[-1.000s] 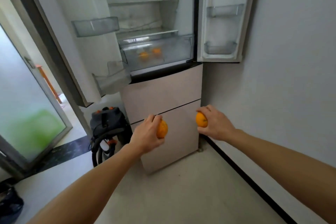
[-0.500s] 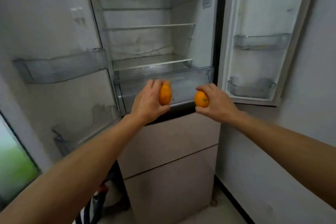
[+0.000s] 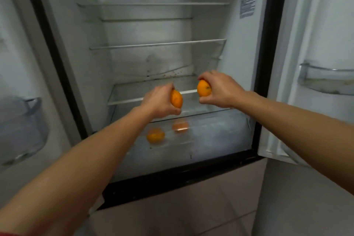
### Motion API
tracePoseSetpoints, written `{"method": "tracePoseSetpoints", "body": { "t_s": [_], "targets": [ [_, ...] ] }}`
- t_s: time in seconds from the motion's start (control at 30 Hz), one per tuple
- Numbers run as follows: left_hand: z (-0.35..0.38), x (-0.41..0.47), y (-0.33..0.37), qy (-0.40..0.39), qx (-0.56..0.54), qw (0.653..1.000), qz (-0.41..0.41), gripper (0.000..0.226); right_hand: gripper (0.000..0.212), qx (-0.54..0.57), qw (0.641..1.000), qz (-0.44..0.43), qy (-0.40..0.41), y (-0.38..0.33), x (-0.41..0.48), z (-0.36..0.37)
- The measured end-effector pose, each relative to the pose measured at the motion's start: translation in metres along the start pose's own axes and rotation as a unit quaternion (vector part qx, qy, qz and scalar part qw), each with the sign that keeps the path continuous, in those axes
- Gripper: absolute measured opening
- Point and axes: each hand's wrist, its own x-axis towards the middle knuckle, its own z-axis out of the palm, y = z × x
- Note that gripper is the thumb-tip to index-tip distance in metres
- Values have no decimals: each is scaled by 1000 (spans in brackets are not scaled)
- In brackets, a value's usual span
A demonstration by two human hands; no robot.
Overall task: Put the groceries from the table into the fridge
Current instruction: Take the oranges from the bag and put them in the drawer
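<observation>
The fridge (image 3: 266, 48) stands open in front of me, both doors swung out. My left hand (image 3: 160, 102) grips an orange (image 3: 176, 98) just in front of the lowest glass shelf (image 3: 134, 92). My right hand (image 3: 220, 89) grips a second orange (image 3: 204, 88) at the same height, a little to the right. Below them, behind the clear front of the crisper drawer (image 3: 220, 132), lie two more oranges: one (image 3: 155, 135) to the left and one (image 3: 180, 126) further back.
Two bare glass shelves (image 3: 157, 44) sit higher up inside. The left door carries a clear bin (image 3: 23, 126), the right door another bin (image 3: 325, 80). Beige lower drawer fronts (image 3: 191, 207) lie beneath the open compartment.
I have stepped closer to the fridge. Both hands, each with its orange, have risen from drawer height and reached forward to the lowest shelf.
</observation>
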Motion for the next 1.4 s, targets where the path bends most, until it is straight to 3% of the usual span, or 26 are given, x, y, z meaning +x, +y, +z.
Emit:
{"method": "tracePoseSetpoints", "body": {
  "t_s": [0.13, 0.27, 0.47, 0.67, 0.87, 1.03, 1.23, 1.4],
  "targets": [
    [21, 39, -18, -112, 77, 990, -24, 77, 54, -74, 974, -1, -215, 18, 66, 26],
    [46, 71, -30, -226, 120, 965, -53, 74, 62, -111, 932, 0, -345, 30, 111, 75],
    [75, 98, -41, -386, 180, 896, -131, 78, 73, -107, 895, -26, -432, 37, 141, 136],
    [96, 113, -46, -409, 158, 888, -141, 80, 59, -105, 848, 4, -520, 46, 140, 167],
    [96, 110, -56, -412, 126, 893, -131, 86, 74, -87, 852, 14, -516, 48, 140, 165],
    [90, 103, -60, -367, 132, 914, -110, 79, 77, -79, 864, 40, -496, 48, 133, 144],
    [87, 98, -61, -397, 156, 896, -125, 61, 64, 11, 894, 81, -441, 55, 105, 110],
    [70, 88, -45, -325, 149, 931, -77, 58, 43, 83, 935, 58, -341, 60, 75, 88]
  ]
}}
